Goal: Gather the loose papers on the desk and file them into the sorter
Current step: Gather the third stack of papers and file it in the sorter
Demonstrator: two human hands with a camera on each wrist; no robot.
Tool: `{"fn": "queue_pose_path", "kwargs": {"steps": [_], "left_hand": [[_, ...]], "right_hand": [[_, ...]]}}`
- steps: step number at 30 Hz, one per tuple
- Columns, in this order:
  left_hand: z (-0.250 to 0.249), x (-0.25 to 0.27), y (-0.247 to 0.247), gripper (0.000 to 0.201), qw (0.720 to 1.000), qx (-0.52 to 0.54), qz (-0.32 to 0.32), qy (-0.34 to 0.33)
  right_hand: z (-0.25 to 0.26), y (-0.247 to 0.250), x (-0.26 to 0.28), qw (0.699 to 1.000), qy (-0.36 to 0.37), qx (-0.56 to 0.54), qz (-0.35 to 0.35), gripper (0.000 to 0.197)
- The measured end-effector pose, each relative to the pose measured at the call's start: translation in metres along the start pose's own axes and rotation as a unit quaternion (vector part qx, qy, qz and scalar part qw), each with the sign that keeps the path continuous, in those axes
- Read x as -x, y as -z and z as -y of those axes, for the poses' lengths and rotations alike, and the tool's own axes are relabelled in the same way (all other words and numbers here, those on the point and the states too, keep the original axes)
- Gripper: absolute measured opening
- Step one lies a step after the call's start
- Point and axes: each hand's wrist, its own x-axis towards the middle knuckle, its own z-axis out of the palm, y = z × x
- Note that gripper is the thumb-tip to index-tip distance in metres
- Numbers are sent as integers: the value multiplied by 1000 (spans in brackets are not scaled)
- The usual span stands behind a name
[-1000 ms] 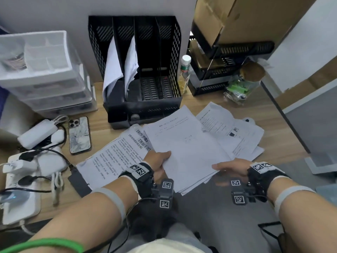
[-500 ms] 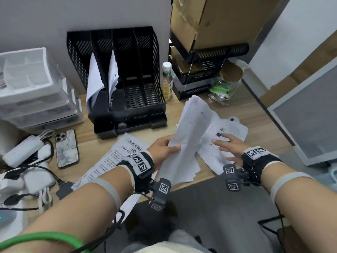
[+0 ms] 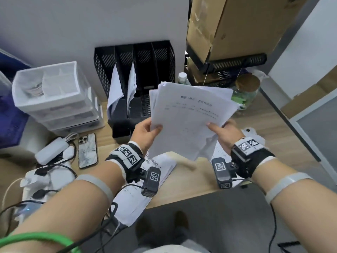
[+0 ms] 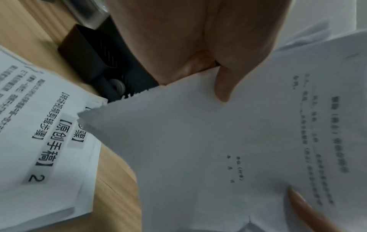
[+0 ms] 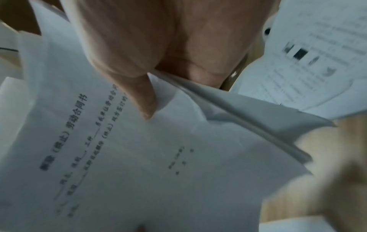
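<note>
A stack of white printed papers (image 3: 189, 117) is held up above the desk in front of the black sorter (image 3: 138, 73). My left hand (image 3: 147, 131) pinches its left edge, thumb on the top sheet (image 4: 238, 141). My right hand (image 3: 222, 131) grips its right edge, thumb on the front (image 5: 139, 149). The sorter has several upright slots; two on the left hold white sheets (image 3: 114, 92). More printed sheets (image 3: 156, 170) lie on the desk under my left wrist, also seen in the left wrist view (image 4: 39, 133). Other loose sheets (image 5: 309, 59) lie by my right hand.
White plastic drawers (image 3: 54, 99) stand left of the sorter. A phone (image 3: 87, 150), chargers and a power strip (image 3: 36, 179) with cables fill the left desk. A bottle (image 3: 182, 77), a glass jar (image 3: 246, 92) and black trays under cardboard boxes (image 3: 228, 24) stand to the right.
The stack has been lifted off the desk and turned upright to face me. My right hand moved from the sheets on the desk to grip the stack's right edge.
</note>
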Motion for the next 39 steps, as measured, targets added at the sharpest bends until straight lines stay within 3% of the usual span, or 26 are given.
{"fn": "queue_pose_path", "kwargs": {"steps": [4,9,12,16,19,23,26,29,31,33,35,39], "left_hand": [[2,1,12,33,998,16,-57,-5],[27,3,20,28,991,-61,-118,22],[30,0,20,31,988,-32,-149,23],[21,-9,26,24,991,-40,-129,-3],[24,-7,26,28,995,3,-96,13],[24,-10,21,25,996,30,-78,20],[19,-16,23,31,997,40,-64,11],[22,-22,17,38,998,-48,-29,15],[23,-28,11,19,992,-121,-17,2],[20,-34,8,9,991,-125,-56,0],[11,-39,7,16,990,-101,-95,-11],[-20,-47,7,13,993,18,-112,-26]], "right_hand": [[1,-28,4,998,58,-18,22,30],[-12,-48,8,992,34,118,35,14],[-4,-58,7,995,38,89,39,8],[-6,-57,-10,998,24,52,29,24],[-19,-54,-17,997,-13,74,11,15],[-27,-56,-24,997,-65,41,-14,32],[-26,-52,-31,995,-95,4,-36,19],[-32,-50,-37,994,-96,27,-42,15],[-31,-52,-41,996,-75,51,-22,13],[-27,-52,-47,996,-61,56,-16,16],[-20,-50,-54,998,-37,48,-9,16],[-14,-35,-65,996,-5,74,40,22]]}}
